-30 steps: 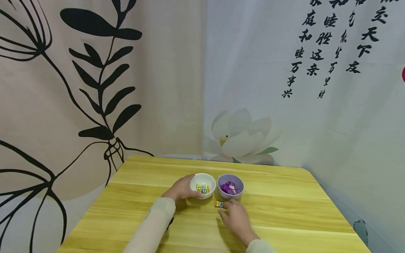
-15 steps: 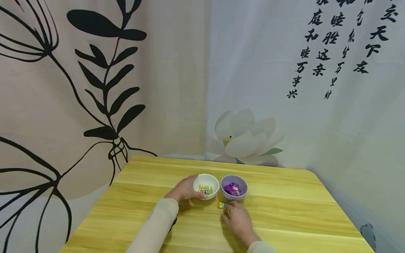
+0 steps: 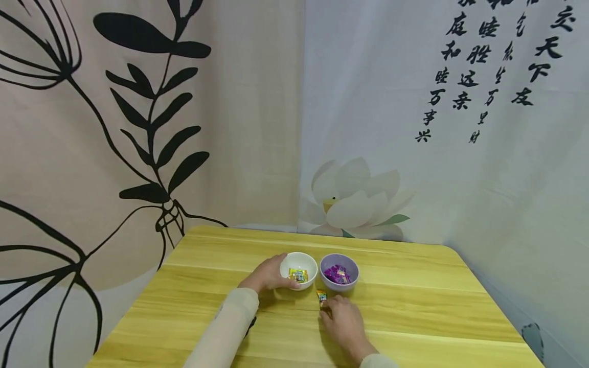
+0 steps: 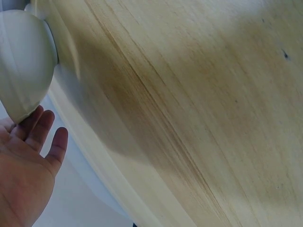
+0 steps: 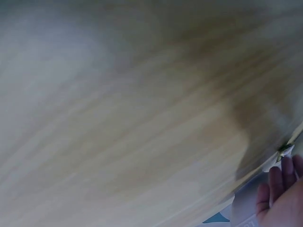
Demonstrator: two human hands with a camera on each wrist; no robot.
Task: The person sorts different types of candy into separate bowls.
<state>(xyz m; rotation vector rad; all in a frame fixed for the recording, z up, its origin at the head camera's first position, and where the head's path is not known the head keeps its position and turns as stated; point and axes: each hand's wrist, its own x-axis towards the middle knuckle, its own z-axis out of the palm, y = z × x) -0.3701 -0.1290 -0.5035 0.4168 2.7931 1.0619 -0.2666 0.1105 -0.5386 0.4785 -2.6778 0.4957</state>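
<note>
In the head view my left hand (image 3: 266,276) holds the white bowl (image 3: 306,285) by its left side, thumb at the near side and fingers at the far side. A yellow wrapped candy (image 3: 298,276) lies inside. The left wrist view shows the outside of the white bowl (image 4: 28,61) above my fingertips. My right hand (image 3: 344,324) is low over the table, its fingertips touching the lower end of a small yellow-and-orange wrapped candy (image 3: 321,296). In the right wrist view the candy (image 5: 285,151) is at the fingertips of fairly straight fingers; the thumb is hidden there.
A purple bowl (image 3: 339,287) with several purple wrapped candies (image 3: 337,274) stands close to the right of the white bowl. Both are on a wooden table (image 3: 423,306). A curtain (image 3: 257,128) with plant prints hangs behind it. A dark object partly shows beside the left sleeve.
The candy at my right fingertips has turned from lying crosswise to pointing away from me. My right fingers have drawn slightly nearer. The left hand keeps its hold on the white bowl.
</note>
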